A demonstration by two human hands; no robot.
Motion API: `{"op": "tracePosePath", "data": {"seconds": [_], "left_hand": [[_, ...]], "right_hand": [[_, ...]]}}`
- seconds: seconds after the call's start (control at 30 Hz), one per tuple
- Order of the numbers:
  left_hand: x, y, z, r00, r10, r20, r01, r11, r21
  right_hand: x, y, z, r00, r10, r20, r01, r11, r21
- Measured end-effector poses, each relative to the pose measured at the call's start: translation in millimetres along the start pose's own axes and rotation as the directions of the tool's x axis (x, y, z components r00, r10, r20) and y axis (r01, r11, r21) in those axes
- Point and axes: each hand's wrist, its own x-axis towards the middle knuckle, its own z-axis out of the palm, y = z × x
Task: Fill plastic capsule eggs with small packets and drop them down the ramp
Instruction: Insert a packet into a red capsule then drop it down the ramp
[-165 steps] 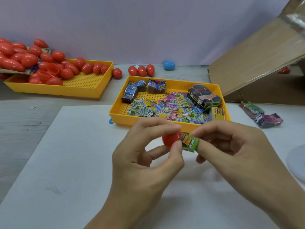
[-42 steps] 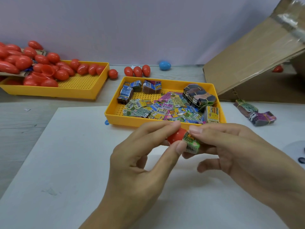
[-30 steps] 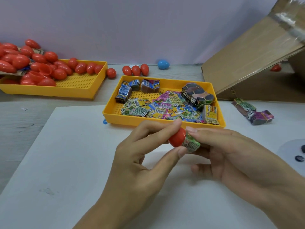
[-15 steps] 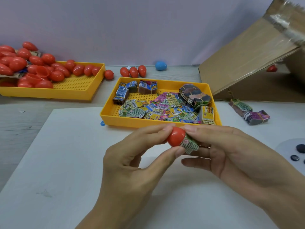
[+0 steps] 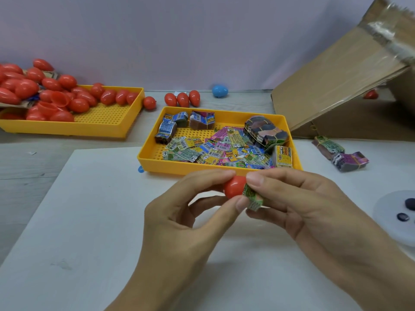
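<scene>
— Over the white board (image 5: 94,221), from the head camera, what do the two hands have?
— Left hand (image 5: 179,223) pinches a red egg half (image 5: 233,186) between thumb and forefinger. Right hand (image 5: 303,205) pinches a green folded packet (image 5: 252,197), one end touching the egg half's mouth; whether it is inside I cannot tell.
— And behind them?
— Just beyond sits a yellow tray (image 5: 202,170) of loose printed packets (image 5: 215,149) and banded bundles (image 5: 265,131). Far left, a second yellow tray (image 5: 107,129) holds a heap of red eggs (image 5: 56,95). Three red eggs (image 5: 182,99) and a blue egg (image 5: 220,90) lie by the wall.
— The ramp?
— Cardboard ramp (image 5: 336,70) slopes up at right, two packet bundles (image 5: 339,153) lying near its foot.
</scene>
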Motion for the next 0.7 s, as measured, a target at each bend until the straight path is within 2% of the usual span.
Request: {"op": "tracePosePath", "data": {"seconds": [0.2, 0.4, 0.7], "left_hand": [[1.0, 1.2, 0.1, 1.0, -0.022, 0.006, 0.022, 0.998, -0.055], [-0.2, -0.4, -0.1, 0.998, -0.055, 0.035, 0.057, 0.996, -0.067], [0.0, -1.1, -0.5, 1.0, -0.007, 0.026, 0.008, 1.0, -0.025]], "right_hand": [[0.8, -2.1, -0.5, 0.999, 0.031, 0.02, -0.031, 0.999, 0.028], [-0.3, 0.9, 2.2, 0.998, -0.064, -0.027, 0.063, 0.998, -0.027], [-1.2, 2.2, 3.5, 0.998, -0.065, -0.011, 0.065, 0.997, -0.048]]}}
